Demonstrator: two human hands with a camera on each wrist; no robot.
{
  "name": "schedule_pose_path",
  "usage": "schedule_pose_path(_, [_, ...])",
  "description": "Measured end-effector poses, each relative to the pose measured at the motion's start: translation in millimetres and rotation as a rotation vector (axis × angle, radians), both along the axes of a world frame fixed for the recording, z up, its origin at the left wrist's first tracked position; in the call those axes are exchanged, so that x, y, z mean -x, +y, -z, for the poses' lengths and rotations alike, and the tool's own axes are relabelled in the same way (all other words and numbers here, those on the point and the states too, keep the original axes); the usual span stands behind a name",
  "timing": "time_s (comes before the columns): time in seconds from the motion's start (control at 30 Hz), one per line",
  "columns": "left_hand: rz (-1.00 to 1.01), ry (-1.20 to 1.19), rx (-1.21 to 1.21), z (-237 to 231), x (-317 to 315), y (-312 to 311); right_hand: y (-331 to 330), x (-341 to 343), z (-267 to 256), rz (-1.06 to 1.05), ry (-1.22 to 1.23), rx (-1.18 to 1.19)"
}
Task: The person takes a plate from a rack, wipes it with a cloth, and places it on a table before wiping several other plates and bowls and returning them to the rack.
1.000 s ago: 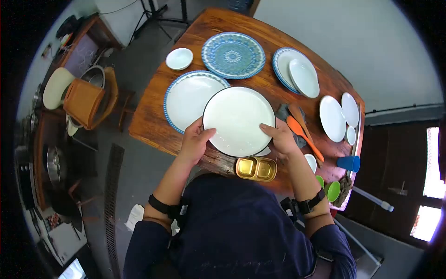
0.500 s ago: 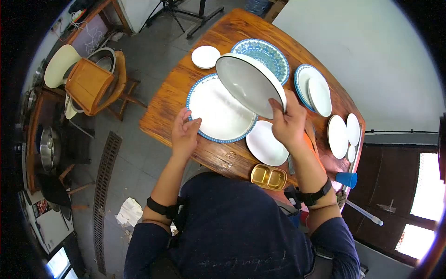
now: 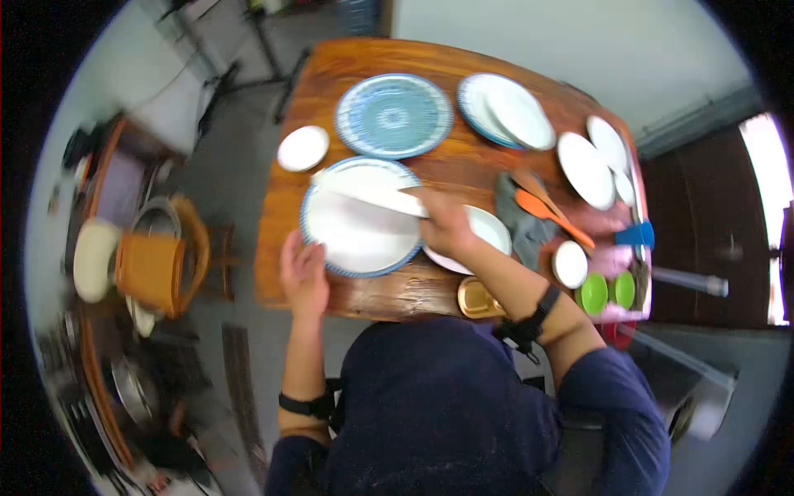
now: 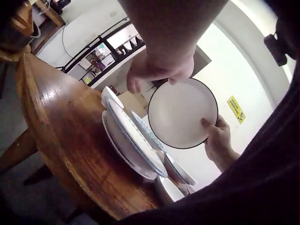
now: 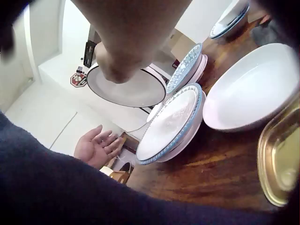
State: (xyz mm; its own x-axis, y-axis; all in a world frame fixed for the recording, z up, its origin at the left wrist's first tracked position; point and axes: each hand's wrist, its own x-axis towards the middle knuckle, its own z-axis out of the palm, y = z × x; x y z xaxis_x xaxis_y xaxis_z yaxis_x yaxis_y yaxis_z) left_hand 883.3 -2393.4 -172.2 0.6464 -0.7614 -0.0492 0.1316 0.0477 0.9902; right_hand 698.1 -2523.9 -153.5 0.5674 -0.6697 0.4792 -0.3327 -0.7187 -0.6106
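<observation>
My right hand (image 3: 447, 221) grips a round white plate with a thin dark rim (image 4: 180, 117) by its edge, thumb on its face in the left wrist view. The plate is tilted steeply, so the head view shows it nearly edge-on, above a white plate with a blue patterned rim (image 3: 364, 240). Near that blue-rimmed plate's left edge, my left hand (image 3: 304, 273) holds nothing, its fingers loose and palm turned up in the right wrist view. In that view the blue-rimmed plate rests on other pale dishware. A white dish (image 3: 490, 236) sits under my right forearm's side.
Behind lie a blue patterned plate (image 3: 394, 116), a small white bowl (image 3: 303, 149) and stacked plates (image 3: 519, 116). To the right are an orange spatula (image 3: 550, 217), a grey cloth (image 3: 521, 231), a blue cup (image 3: 634, 235) and green cups (image 3: 593, 293). A gold tray (image 3: 475, 298) stands at the front edge.
Both hands held the dark-rimmed plate at first; the left hand let go and stays beside the blue-rimmed plate. My right hand swung the plate up from flat to steeply tilted. The head view has shifted.
</observation>
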Motion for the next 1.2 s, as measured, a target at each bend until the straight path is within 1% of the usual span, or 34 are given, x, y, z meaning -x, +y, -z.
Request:
schedule_pose_path(0.03, [0.025, -0.058, -0.03, -7, 2, -2, 2, -1, 0, 0.029, -0.035, -0.074])
schedule_pose_path(0.07, [0.009, -0.032, -0.047, -6, 4, -5, 3, 0, 1, 0.068, -0.109, -0.132])
schedule_pose_path(0.1, [0.054, -0.059, -0.085, -9, 5, -8, 5, 3, 3, 0.095, -0.186, -0.19])
schedule_pose_path(0.17, [0.117, -0.076, -0.188, -15, 12, -16, 7, 11, -19, 0.123, -0.276, -0.431])
schedule_pose_path(0.2, [0.208, 0.116, -0.174, -14, 15, -18, 5, 13, -11, 0.122, -0.422, -0.561])
schedule_pose_path(0.27, [0.365, 0.496, -0.151, -15, 19, -24, 7, 22, -17, 0.069, -0.633, -0.924])
schedule_pose_path(0.3, [0.386, 0.563, -0.09, -15, 24, -27, 10, 26, -18, 0.032, -0.741, -1.109])
schedule_pose_path(0.33, [0.405, 0.631, -0.029, -18, 35, -29, 12, 33, -16, -0.006, -0.799, -1.214])
schedule_pose_path(0.37, [0.423, 0.7, 0.031, -21, 45, -31, 11, 38, -16, -0.04, -0.788, -1.213])
schedule_pose_path(0.43, [0.378, 0.737, 0.018, -30, 59, -36, 12, 54, -15, -0.106, -0.76, -1.214])
schedule_pose_path(0.53, [0.319, 0.739, -0.009, -30, 76, -38, -13, 102, -12, 0.049, -0.232, -0.69])
schedule_pose_path(0.57, [0.307, 0.722, 0.001, -31, 79, -35, -28, 122, 9, 0.192, -0.063, -0.336])
schedule_pose_path(0.6, [0.295, 0.703, 0.013, -32, 80, -33, -39, 145, 6, 0.174, 0.066, -0.333])
schedule_pose_path(0.63, [0.289, 0.685, 0.025, -33, 82, -30, -48, 168, 19, 0.181, 0.327, -0.092])
schedule_pose_path(0.7, [0.281, 0.65, 0.05, -32, 83, -24, -46, 191, 16, 0.121, 0.99, -0.021])
schedule_pose_path(0.8, [0.265, 0.628, 0.076, -32, 93, -20, -49, 213, 56, 0.159, 0.976, 0.176])
schedule_pose_path(0.9, [0.186, 0.637, 0.105, -47, 118, -23, -66, 222, 55, 0.213, 0.706, 0.026])
schedule_pose_path(0.93, [0.153, 0.644, 0.11, -52, 126, -22, -74, 227, 54, 0.279, 0.521, 0.004])
schedule_pose_path(1.03, [0.134, 0.576, 0.114, -50, 138, -17, -88, 245, 22, 0.301, 0.024, -0.175])
schedule_pose_path(1.07, [0.126, 0.57, 0.105, -53, 145, -16, -92, 250, 6, 0.293, -0.048, -0.286])
schedule_pose_path(1.17, [0.119, 0.551, 0.103, -58, 166, -18, -93, 264, -39, 0.307, -0.114, -0.429])
schedule_pose_path(1.2, [0.129, 0.538, 0.111, -57, 171, -19, -93, 269, -54, 0.279, -0.139, -0.51])
